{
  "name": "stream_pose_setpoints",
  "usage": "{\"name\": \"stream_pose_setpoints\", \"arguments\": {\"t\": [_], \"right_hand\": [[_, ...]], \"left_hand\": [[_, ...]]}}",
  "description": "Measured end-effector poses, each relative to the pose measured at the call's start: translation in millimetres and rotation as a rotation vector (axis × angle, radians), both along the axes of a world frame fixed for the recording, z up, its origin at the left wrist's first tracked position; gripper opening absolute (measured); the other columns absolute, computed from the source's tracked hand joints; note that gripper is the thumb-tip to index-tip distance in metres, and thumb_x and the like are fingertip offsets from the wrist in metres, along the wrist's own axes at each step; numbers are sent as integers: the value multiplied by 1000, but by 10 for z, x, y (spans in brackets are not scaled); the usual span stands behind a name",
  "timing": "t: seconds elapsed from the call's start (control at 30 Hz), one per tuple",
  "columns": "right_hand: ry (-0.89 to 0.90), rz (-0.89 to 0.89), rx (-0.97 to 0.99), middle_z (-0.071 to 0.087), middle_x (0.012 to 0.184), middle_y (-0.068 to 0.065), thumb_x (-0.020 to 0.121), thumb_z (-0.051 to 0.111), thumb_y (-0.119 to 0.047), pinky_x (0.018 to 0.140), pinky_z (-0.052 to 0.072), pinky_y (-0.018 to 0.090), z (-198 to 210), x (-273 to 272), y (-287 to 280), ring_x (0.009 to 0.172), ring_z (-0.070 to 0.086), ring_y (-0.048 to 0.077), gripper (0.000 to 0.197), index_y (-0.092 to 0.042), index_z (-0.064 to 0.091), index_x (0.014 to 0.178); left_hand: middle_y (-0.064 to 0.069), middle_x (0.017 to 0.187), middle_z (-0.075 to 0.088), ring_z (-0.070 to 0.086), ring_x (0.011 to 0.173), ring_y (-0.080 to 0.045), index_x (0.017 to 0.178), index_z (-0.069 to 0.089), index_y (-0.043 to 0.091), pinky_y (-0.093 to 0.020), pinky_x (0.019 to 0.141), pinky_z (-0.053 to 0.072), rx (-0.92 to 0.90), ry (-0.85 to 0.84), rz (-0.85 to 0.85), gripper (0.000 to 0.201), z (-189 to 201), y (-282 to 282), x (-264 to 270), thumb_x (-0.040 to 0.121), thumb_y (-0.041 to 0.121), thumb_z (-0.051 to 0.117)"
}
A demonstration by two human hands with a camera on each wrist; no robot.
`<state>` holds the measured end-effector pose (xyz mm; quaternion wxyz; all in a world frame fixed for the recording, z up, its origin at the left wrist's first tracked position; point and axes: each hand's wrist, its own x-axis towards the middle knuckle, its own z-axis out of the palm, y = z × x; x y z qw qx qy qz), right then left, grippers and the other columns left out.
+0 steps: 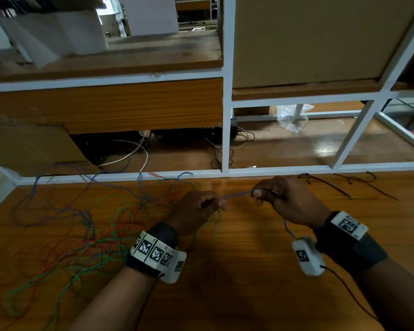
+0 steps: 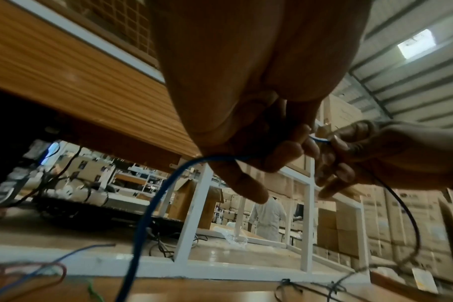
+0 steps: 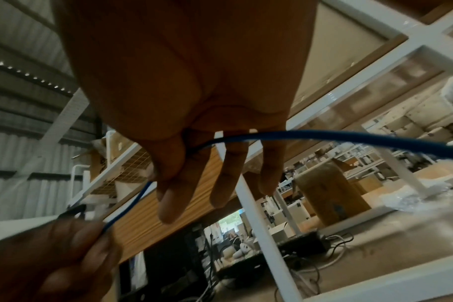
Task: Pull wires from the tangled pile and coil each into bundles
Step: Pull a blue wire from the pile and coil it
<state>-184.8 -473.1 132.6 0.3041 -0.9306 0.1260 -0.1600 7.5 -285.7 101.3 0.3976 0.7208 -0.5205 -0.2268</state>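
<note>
While both hands hover just above the wooden table (image 1: pixel 249 271), a thin blue wire (image 1: pixel 239 194) stretches between them, its long axis running left to right and rising slightly toward the right hand (image 1: pixel 287 201). That hand pinches the wire between thumb and forefinger, the other fingers hanging loosely extended below, as the right wrist view shows. The left hand (image 1: pixel 196 211) has its fingers curled round the same wire, clamped on it. From the left hand the wire drops down toward the table on the pile's side; from the right hand its other end arcs away behind the palm.

The wire is slim, dark blue and smooth, taut in the short span between the two grips and slack beyond them.

Left of the left hand sprawls the tangled pile (image 1: pixel 86 230): green, red, blue and purple strands looped loosely over the table, reaching up to the white frame rail (image 1: pixel 201 174) at the table's far edge. A green strand curls right beneath the left hand. Beyond the right hand, near that rail, several dark wires (image 1: pixel 344 185) lie straight on the table. Past the rail sit white cables (image 1: pixel 134 154) and crumpled clear plastic (image 1: pixel 293 118).
</note>
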Motion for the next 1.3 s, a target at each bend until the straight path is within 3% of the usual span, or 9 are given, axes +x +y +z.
{"name": "stream_pose_setpoints", "arguments": {"t": [0.27,0.37,0.43,0.6,0.8,0.9,1.0,1.13,1.3], "right_hand": [[51,-390,-117,78,90,-5,97,70,-23,78,58,42,-90,-590,-691,84,72,11,10,-31,77,99],[422,-462,-309,53,150,13,91,75,-37,106,47,49,-264,-452,-628,132,52,36,74,-21,40,155],[454,-326,-394,27,167,6,86,76,-52,118,32,51,-224,-271,-360,150,26,34,101,-21,19,164],[208,-8,-432,69,126,-2,93,59,-32,104,43,51,-179,141,257,135,48,32,39,-26,63,132],[-50,19,-394,71,88,-5,88,59,-20,72,53,41,-5,-51,-63,90,62,23,27,-27,78,105],[-112,-89,-380,72,92,-6,86,73,-7,73,55,42,147,-269,-392,94,62,20,27,-25,79,105],[-110,-270,-386,72,96,-2,85,77,-11,79,54,38,211,-528,-738,98,61,21,25,-27,80,105],[98,-421,-347,75,95,7,83,83,-11,80,59,42,97,-770,-957,97,68,31,27,-36,78,92],[527,-265,-474,50,153,-7,83,72,-64,118,28,59,-21,-438,-469,153,26,32,80,-33,45,153]], "left_hand": [[6,78,66,58,73,0,80,67,38,-24,66,44,27,-295,120,31,-267,300,437,86,61,47],[0,87,72,58,79,-5,93,76,20,-28,71,43,-46,-439,77,48,-213,87,366,93,54,43],[-1,93,73,60,81,-12,100,75,18,-31,74,48,-4,-471,-16,38,-164,-120,177,97,44,47],[3,96,71,62,84,-12,101,71,23,-34,76,51,-36,-431,-152,24,-45,-433,-175,99,32,49],[17,85,66,61,77,-2,102,72,32,-18,66,47,-20,-275,-33,23,-45,-295,114,87,49,68],[17,92,67,58,84,5,103,76,23,-3,75,38,-43,-338,10,43,-84,-172,390,85,57,57],[15,101,69,59,92,9,107,74,34,-5,78,40,-9,-290,120,25,-110,-11,700,88,48,64],[8,95,67,62,89,-13,97,61,50,-10,75,39,-10,-395,190,19,-67,150,981,93,32,64],[5,84,61,64,83,-25,109,76,27,-27,65,40,-16,-589,62,47,72,-84,641,89,57,46]]}}
